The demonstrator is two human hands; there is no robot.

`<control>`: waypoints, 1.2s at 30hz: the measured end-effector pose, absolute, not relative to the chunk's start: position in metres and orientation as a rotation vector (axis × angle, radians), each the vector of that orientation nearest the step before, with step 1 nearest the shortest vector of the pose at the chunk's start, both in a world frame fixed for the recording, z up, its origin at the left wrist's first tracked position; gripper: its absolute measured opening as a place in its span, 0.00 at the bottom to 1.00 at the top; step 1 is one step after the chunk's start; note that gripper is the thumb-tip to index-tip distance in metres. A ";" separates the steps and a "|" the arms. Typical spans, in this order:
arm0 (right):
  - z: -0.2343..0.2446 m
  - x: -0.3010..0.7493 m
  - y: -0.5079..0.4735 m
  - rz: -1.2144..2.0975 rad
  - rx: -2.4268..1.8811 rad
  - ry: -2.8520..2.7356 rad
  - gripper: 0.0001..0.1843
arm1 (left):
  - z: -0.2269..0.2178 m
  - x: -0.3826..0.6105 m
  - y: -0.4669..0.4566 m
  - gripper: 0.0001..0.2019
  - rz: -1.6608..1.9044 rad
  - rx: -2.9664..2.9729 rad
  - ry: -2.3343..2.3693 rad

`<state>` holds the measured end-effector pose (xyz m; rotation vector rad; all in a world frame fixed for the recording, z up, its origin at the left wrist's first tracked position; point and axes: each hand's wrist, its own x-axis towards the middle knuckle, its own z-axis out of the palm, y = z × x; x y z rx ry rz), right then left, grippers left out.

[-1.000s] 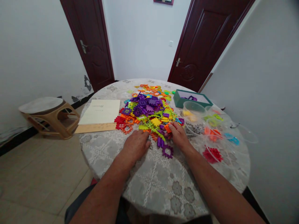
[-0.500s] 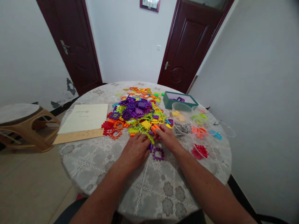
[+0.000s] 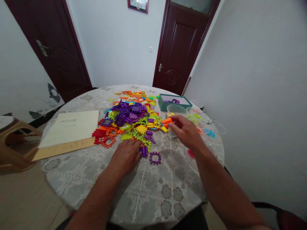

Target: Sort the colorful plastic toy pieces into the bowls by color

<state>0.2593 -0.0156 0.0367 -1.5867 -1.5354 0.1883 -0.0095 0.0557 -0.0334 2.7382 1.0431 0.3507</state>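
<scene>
My right hand point(image 3: 186, 130) is closed on orange tubes point(image 3: 167, 121), pinched between thumb and fingers above the right side of the pile. At the front of the pile, my left hand point(image 3: 127, 154) lies low with fingers curled against several short purple tubes point(image 3: 144, 151); its fingertips are partly hidden. A square purple gear frame point(image 3: 155, 158) lies just right of these tubes. Ahead of both hands is a heap of mixed plastic gear pieces point(image 3: 134, 115), with purple ones on top. A yellow tube point(image 3: 164, 129) sits below the orange ones.
Clear plastic tubs point(image 3: 177, 110) stand on the right, partly behind my right hand. Beyond them is a green box point(image 3: 176, 103) holding purple pieces. A pale sheet point(image 3: 69, 127) lies left on the round, cloth-covered table point(image 3: 144, 198). A stool point(image 3: 16, 147) stands at the left.
My right hand has moved right, away from my left hand, carrying the orange tubes toward the tubs. My left hand stays by the purple tubes. The camera view has swung right.
</scene>
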 end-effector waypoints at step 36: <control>-0.043 0.215 -0.054 0.567 -1.786 -1.874 0.08 | -0.037 0.000 0.040 0.13 0.299 2.671 1.064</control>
